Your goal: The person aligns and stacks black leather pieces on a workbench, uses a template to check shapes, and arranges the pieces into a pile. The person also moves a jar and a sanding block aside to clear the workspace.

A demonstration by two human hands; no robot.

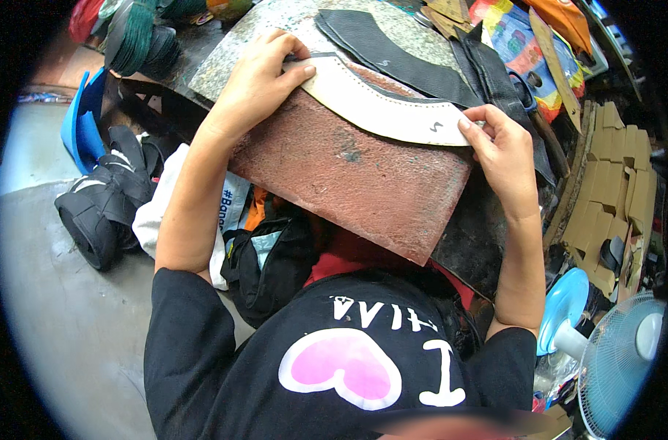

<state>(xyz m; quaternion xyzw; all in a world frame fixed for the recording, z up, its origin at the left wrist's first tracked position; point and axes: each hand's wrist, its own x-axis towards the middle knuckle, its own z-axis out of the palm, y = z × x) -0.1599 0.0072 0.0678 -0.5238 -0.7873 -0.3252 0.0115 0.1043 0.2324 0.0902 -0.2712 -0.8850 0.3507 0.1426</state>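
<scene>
A curved white pattern piece (378, 108) with a small dark mark and a row of dots along its upper edge spans between my hands. Dark material shows as a thin strip along that edge. My left hand (269, 77) pinches its left end between thumb and fingers. At the other end, my right hand (497, 141) grips the corner with thumb and fingertips. Under the piece lies a reddish-brown slab (356, 176) with a worn, rough face. Just beyond it, curved black leather-like pieces (400, 59) are stacked on a speckled stone slab (250, 37).
Folded black material (488, 62) and scissors (523, 89) sit at the right, beside a colourful plastic bag (521, 44). Green cord bundles (131, 37) stand far left. Black rolled straps (99, 213) lie at the left. Flattened cardboard (605, 198) and a fan (627, 367) are at the right.
</scene>
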